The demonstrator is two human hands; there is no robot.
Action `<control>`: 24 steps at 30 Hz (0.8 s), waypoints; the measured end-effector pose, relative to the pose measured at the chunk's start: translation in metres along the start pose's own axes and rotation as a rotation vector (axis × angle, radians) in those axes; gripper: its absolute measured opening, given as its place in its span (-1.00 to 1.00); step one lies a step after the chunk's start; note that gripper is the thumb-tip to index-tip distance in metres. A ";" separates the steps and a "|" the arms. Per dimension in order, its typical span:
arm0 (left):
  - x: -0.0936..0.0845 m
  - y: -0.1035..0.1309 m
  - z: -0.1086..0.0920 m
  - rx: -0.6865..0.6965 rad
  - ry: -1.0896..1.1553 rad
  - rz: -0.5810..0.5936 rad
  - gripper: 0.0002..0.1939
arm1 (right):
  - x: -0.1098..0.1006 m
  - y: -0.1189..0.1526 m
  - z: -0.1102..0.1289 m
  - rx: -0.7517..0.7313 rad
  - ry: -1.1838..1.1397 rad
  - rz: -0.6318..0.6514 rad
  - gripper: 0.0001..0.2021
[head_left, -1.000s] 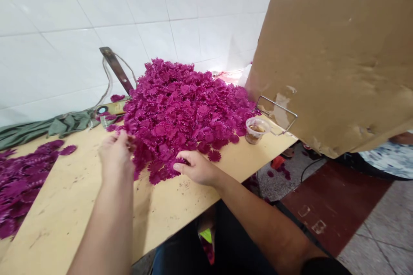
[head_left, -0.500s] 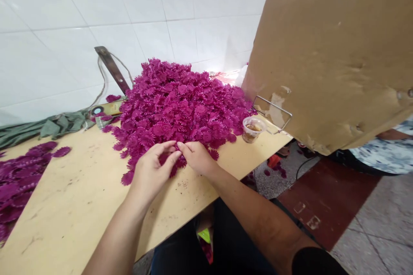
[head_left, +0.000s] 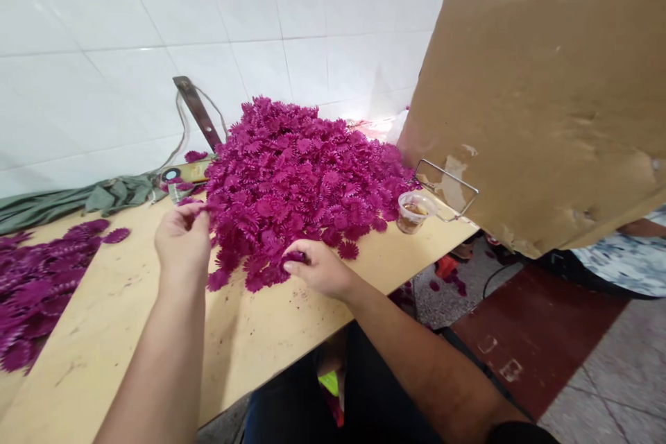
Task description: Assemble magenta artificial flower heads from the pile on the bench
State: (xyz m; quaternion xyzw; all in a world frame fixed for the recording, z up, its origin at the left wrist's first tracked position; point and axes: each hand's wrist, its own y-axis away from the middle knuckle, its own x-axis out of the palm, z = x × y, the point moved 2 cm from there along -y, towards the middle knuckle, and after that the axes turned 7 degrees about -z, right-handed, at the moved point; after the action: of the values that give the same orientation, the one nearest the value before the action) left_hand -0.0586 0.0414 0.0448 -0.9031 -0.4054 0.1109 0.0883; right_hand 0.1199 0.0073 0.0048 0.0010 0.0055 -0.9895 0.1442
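Centrally, right hand (head_left: 320, 269) clutches a flower (head_left: 294, 258); left hand (head_left: 181, 239) pinches another flower (head_left: 209, 208). Bare table (head_left: 107, 319) spreads lower left, edge rising rightward.

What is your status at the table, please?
Left hand by magenta flower-piece pile, grip unclear. Right hand pinching flower pieces, near edge. Plastic cup to right, clear of hands.
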 end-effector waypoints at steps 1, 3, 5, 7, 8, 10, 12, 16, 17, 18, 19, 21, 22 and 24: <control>-0.003 -0.002 -0.002 0.058 -0.100 0.028 -0.85 | -0.002 -0.003 -0.002 0.017 -0.009 -0.046 -0.96; -0.008 0.001 -0.004 0.191 -0.293 0.065 -0.70 | -0.005 -0.010 -0.006 0.005 0.000 -0.122 -0.94; -0.010 0.013 -0.004 0.289 -0.346 0.085 -0.61 | -0.007 -0.015 -0.010 -0.044 0.062 -0.152 -0.97; -0.008 0.031 -0.004 0.346 -0.285 0.206 -0.67 | -0.006 -0.017 -0.012 -0.078 0.156 -0.183 -0.85; -0.006 0.041 -0.004 0.376 -0.254 0.299 -0.72 | -0.005 -0.017 -0.012 -0.084 0.198 -0.200 -0.78; 0.000 0.059 -0.006 0.449 -0.243 0.479 -0.75 | -0.004 -0.017 -0.011 -0.085 0.245 -0.236 -0.71; 0.006 0.071 -0.007 0.479 -0.285 0.582 -0.73 | -0.003 -0.016 -0.009 -0.075 0.235 -0.243 -0.71; 0.011 0.072 -0.003 0.382 -0.328 0.620 -0.75 | -0.003 -0.013 -0.006 0.013 0.065 -0.133 -0.73; 0.011 0.070 -0.001 0.355 -0.327 0.613 -0.78 | -0.003 -0.011 -0.006 0.022 0.029 -0.094 -0.75; 0.012 0.068 0.001 0.326 -0.319 0.593 -0.80 | -0.003 -0.009 -0.005 0.017 0.000 -0.061 -0.79; 0.012 0.065 0.003 0.294 -0.299 0.554 -0.83 | -0.002 -0.008 -0.003 0.002 -0.018 -0.031 -0.83; 0.013 0.061 0.006 0.211 -0.216 0.433 -0.85 | 0.001 -0.005 0.000 -0.039 -0.034 0.028 -0.87; 0.014 0.059 0.007 0.166 -0.163 0.371 -0.86 | 0.002 -0.004 0.002 -0.059 -0.036 0.047 -0.88; 0.016 0.053 0.009 0.103 -0.075 0.287 -0.86 | 0.005 -0.002 0.005 -0.093 -0.016 0.048 -0.88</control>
State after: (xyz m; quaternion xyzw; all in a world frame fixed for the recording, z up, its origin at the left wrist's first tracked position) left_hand -0.0128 0.0196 0.0213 -0.9413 -0.2688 0.1767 0.1025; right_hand 0.1141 0.0075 0.0102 -0.0136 0.0503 -0.9844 0.1679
